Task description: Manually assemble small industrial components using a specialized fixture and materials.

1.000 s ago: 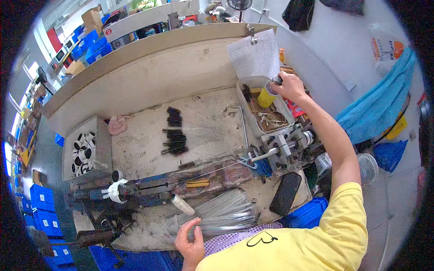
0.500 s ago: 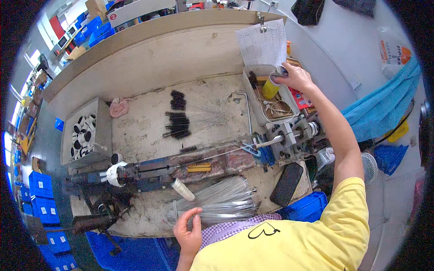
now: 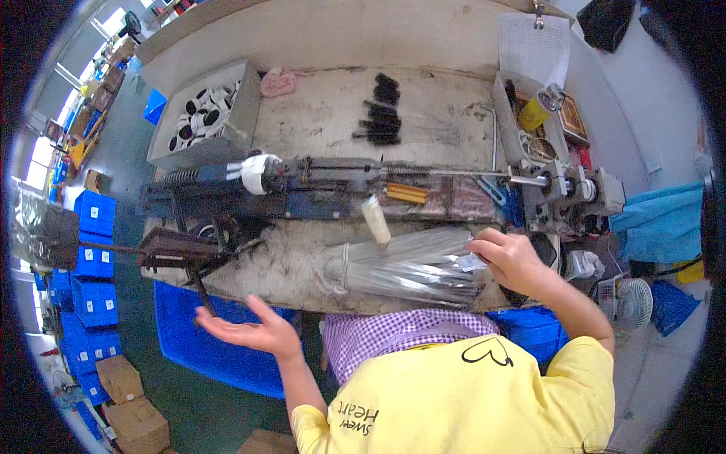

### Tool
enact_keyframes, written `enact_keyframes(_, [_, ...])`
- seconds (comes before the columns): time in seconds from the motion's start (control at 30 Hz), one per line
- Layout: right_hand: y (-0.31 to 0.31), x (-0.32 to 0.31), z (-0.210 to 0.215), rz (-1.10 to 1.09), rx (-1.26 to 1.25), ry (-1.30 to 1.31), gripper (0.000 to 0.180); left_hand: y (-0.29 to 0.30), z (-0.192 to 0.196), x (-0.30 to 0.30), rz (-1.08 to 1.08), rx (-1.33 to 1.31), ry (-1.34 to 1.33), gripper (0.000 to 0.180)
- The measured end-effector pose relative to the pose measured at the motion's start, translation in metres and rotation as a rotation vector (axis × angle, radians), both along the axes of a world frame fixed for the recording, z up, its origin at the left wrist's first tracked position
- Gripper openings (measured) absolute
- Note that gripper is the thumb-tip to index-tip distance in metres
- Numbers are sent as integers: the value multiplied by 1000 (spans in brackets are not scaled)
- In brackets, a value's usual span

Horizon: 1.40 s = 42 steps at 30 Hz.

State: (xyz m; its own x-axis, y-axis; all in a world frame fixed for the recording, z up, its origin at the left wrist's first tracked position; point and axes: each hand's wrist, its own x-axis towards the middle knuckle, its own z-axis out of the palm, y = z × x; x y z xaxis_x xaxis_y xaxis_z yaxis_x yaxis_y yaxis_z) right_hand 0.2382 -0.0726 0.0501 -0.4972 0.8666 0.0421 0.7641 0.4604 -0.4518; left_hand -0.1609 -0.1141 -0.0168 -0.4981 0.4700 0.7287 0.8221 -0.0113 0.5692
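My right hand (image 3: 516, 263) pinches a small pale, shiny flat piece (image 3: 470, 262), whose kind I cannot make out. It hovers over the right end of a bundle of thin silvery wires (image 3: 412, 268), tied at its left end and lying on the workbench (image 3: 291, 261). Palm up with fingers spread, my left hand (image 3: 253, 329) is empty near the bench's front edge. Below it sits a large blue bin (image 3: 181, 333). A cream spool of thread (image 3: 375, 219) rests at the back of the bundle. Partly behind my right hand is a dark phone (image 3: 546, 253).
A long twisting machine (image 3: 325, 178) spans the bench. Behind it lie several black bristle brushes (image 3: 380, 121). At left stands a grey box (image 3: 170, 140) of black-and-white round parts; at right, a tray (image 3: 507, 102) holds a yellow container (image 3: 535, 112). A lever arm (image 3: 178, 253) juts out front left.
My right hand has come down from the tray at the back right to the wire bundle. My left hand has moved left, off the bundle, and opened. The whole view has shifted.
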Motion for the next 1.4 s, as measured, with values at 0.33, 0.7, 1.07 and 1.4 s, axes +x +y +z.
enact_keyframes(0.33, [-60, -3, -78, -650, -244, 155, 43, 5, -14, -90, 226, 88, 21, 83])
enact_keyframes(0.7, [-41, 10, -91, -479, -61, 166, 25, -13, -45, -220, 384, 133, -290, 53])
enact_keyframes(1.07, [-37, 19, -42, -442, 186, -261, 32, 16, -33, -67, 218, 16, -153, 46])
enact_keyframes(1.4, [-2, 71, 33, -870, 514, 369, 9, 27, -17, 75, -868, -314, -949, 54])
